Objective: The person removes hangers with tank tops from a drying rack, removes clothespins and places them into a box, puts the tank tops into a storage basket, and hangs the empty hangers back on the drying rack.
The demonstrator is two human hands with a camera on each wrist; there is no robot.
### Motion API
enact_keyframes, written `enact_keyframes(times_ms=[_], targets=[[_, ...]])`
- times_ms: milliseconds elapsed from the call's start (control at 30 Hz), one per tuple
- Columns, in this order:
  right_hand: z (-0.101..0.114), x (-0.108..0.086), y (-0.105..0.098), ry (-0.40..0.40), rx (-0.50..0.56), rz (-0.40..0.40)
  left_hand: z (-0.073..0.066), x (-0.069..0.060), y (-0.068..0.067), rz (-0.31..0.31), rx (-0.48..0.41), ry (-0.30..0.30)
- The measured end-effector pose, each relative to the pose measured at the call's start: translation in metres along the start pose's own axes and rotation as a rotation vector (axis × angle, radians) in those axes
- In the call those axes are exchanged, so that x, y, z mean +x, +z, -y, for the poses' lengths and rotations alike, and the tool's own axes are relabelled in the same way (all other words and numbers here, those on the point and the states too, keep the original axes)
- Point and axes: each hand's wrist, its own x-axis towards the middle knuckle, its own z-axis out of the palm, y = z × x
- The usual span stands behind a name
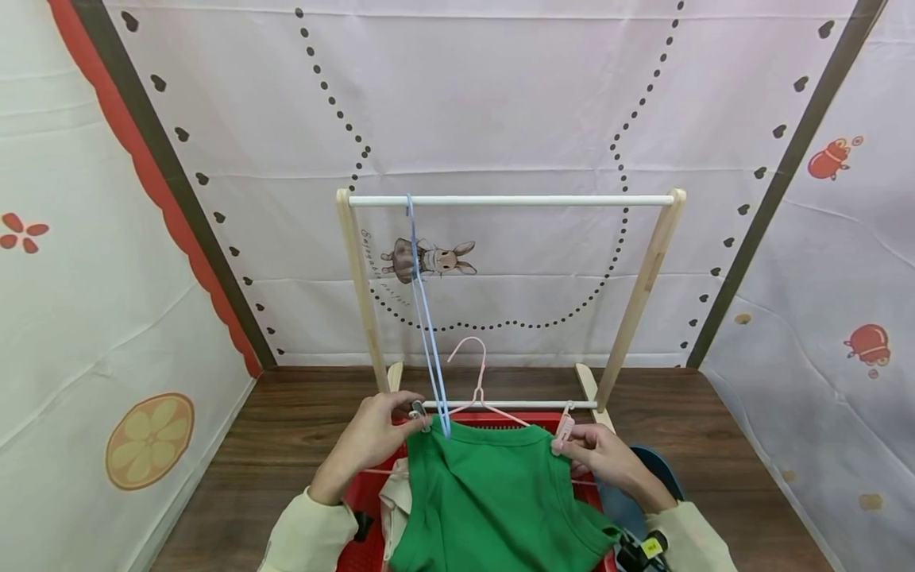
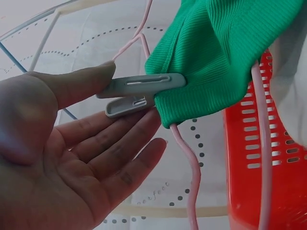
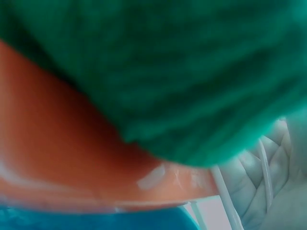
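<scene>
Green sleeveless fabric top (image 1: 493, 500) sits on the slim pink hanger (image 1: 480, 392). Your left hand (image 1: 372, 433) pinches 1 grey plastic clip (image 2: 141, 87); your right hand (image 1: 608, 461), 1 pink plastic clip (image 1: 565, 427). Likely step: shoulder clipping; next, seat both.

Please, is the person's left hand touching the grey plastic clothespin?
Touching. The left wrist view shows the left hand with its thumb against the grey plastic clothespin's upper arm.

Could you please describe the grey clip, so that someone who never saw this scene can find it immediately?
Start at the clothes rack and find the green top in front of it. At that top's shoulder on the person's left, the left hand pinches the grey clip. Its grey colour sets it apart from the pink clip at the other shoulder.
</scene>
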Motion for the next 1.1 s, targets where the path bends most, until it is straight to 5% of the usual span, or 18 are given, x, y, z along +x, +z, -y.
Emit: enact_keyframes(times_ms=[333,767,1100], targets=[[-0.0008,-0.0001,-0.0002,-0.004,0.003,0.025,0.0007,-0.0037,-0.0008,-0.010,0.020,0.047],[0.0031,0.0013,-0.0039,-0.008,-0.018,0.062,-0.0006,-0.0046,0.0025,-0.164,0.038,0.145],[0.0006,0.0027,-0.0054,-0.015,-0.001,0.076,-0.0026,-0.0068,0.0046,-0.220,0.039,0.185]])
